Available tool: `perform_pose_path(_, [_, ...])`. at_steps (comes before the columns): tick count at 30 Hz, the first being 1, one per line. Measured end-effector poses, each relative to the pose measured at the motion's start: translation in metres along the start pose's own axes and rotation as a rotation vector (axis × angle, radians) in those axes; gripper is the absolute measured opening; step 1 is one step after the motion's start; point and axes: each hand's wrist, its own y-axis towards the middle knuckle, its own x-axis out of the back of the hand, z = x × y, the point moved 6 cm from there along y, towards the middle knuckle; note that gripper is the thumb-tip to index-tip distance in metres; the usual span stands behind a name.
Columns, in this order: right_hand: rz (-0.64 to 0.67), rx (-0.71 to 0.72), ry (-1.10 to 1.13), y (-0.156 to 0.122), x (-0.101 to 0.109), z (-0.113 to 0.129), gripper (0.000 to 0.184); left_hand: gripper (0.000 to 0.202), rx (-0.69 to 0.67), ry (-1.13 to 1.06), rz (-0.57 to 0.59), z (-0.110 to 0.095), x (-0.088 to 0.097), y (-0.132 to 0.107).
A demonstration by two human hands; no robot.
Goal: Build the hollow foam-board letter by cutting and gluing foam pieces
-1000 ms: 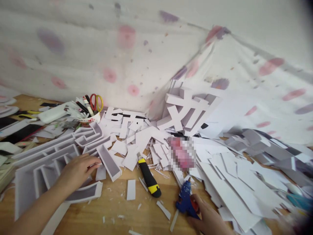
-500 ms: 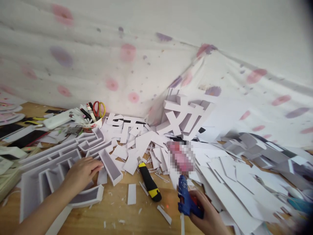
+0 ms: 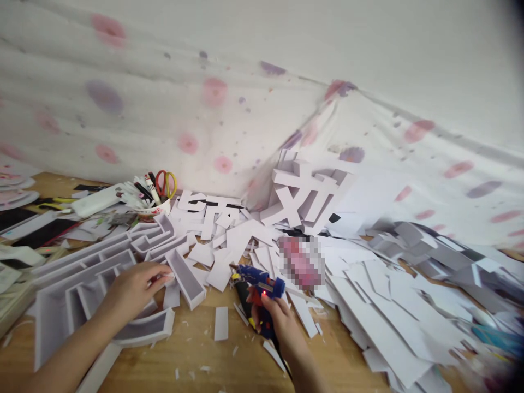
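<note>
My right hand (image 3: pixel 274 314) is wrapped round the handle of a blue hot glue gun (image 3: pixel 262 281) with a small lit red light. Its nozzle points left, above a black and yellow utility knife (image 3: pixel 245 297) lying on the table. My left hand (image 3: pixel 137 286) reaches over a large white letter form (image 3: pixel 47 327) with raised walls. Thumb and forefinger are pinched together beside a white box-like stroke (image 3: pixel 188 281). A tiny white bit shows at the fingertips, too small to name. Below it curves another walled white piece (image 3: pixel 151 330).
White offcuts (image 3: pixel 385 300) are heaped across the right of the wooden table (image 3: pixel 196 360). A finished white character (image 3: pixel 292 196) leans at the back. Behind the letter form stands a cup (image 3: pixel 158 210) with pens and scissors (image 3: pixel 166 183). Flowered sheeting (image 3: pixel 164 109) hangs along the wall.
My right hand has moved left with the glue gun and turned it, so its nozzle now points left over the utility knife. My left hand has stayed almost in place.
</note>
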Motion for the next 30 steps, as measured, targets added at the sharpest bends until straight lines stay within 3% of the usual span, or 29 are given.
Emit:
perform_pose_path(3, [0.023, -0.022, 0.035, 0.011, -0.022, -0.009, 0.050, 0.028, 0.086, -0.164, -0.100, 0.001, 0.008, -0.006])
perform_pose_path(7, [0.091, -0.038, 0.051, 0.022, -0.040, -0.019, 0.058, 0.028, 0.116, -0.361, -0.136, -0.009, 0.006, -0.014])
perform_pose_path(14, [0.210, -0.041, 0.093, 0.011, -0.054, -0.015, 0.055, 0.018, 0.024, -0.527, -0.217, -0.026, 0.004, -0.019])
perform_pose_path(30, [0.036, -0.059, -0.056, 0.006, -0.064, -0.024, 0.050, 0.020, 0.043, -0.496, -0.161, -0.016, -0.013, -0.025])
